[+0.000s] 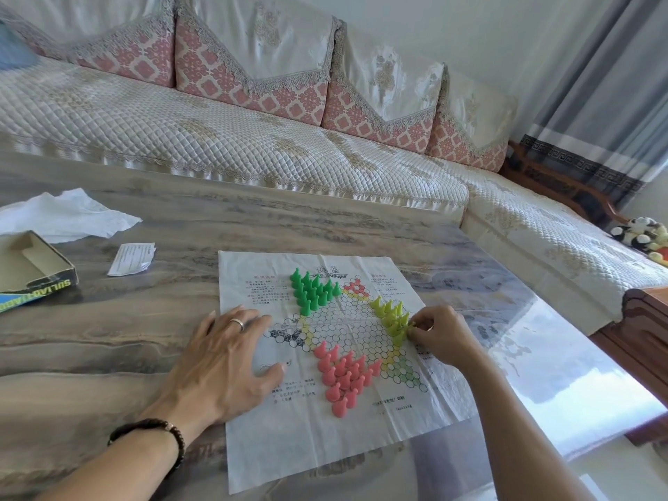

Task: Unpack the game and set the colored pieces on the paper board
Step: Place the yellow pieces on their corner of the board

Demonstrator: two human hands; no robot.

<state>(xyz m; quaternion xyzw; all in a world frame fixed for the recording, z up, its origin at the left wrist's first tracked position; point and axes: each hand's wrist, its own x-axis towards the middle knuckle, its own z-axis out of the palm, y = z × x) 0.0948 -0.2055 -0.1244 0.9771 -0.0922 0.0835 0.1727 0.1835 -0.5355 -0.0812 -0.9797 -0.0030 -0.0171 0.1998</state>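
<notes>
Now right hand (439, 332) fingers pinching yellow-green peg (412, 329), left hand (226, 356) flat, pressing paper board (361, 439); crowded neighbours risking toppling

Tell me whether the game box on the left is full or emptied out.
Emptied, as far as shows: the open game box shows only bare cardboard walls and floor in its visible part; its left portion is cut off by the frame edge.
</notes>
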